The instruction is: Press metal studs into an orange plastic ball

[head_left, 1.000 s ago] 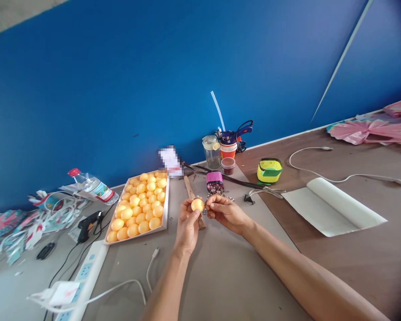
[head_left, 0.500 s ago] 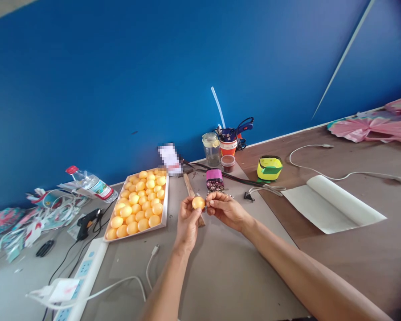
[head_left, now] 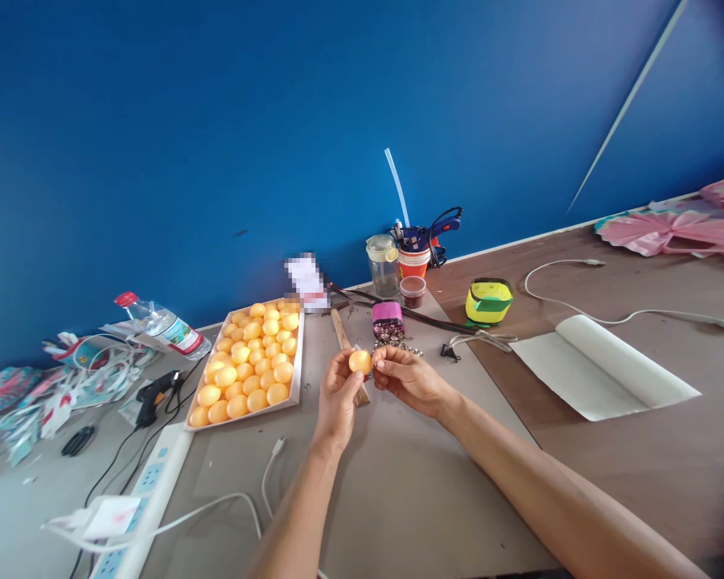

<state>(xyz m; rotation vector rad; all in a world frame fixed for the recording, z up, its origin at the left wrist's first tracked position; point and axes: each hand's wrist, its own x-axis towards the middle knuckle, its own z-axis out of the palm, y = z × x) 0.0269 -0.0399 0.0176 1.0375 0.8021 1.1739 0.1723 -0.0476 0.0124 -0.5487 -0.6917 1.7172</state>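
Observation:
Between the fingers and thumb of my left hand (head_left: 340,392) is an orange ping-pong ball (head_left: 360,362). My right hand (head_left: 409,379) is closed in a pinch right against the ball's right side; what its fingertips hold is too small to make out. Just beyond the hands, a pink container (head_left: 388,313) lies with many small shiny metal pieces (head_left: 389,333) spilling from its mouth. A wooden stick (head_left: 341,328) runs partly behind my left hand. To the left stands a shallow box (head_left: 300,354) full of similar orange balls (head_left: 252,363).
A power strip (head_left: 157,474) with a white plug and cable lies front left, near a black glue gun (head_left: 155,400) and a plastic bottle (head_left: 167,328). Behind are a glass jar (head_left: 383,269) and a paper cup (head_left: 413,264). On the right lie a yellow-green band (head_left: 488,303) and curled white paper (head_left: 603,374).
Both hands stay together at nearly the same place, the ball still in the left. The view has shifted slightly.

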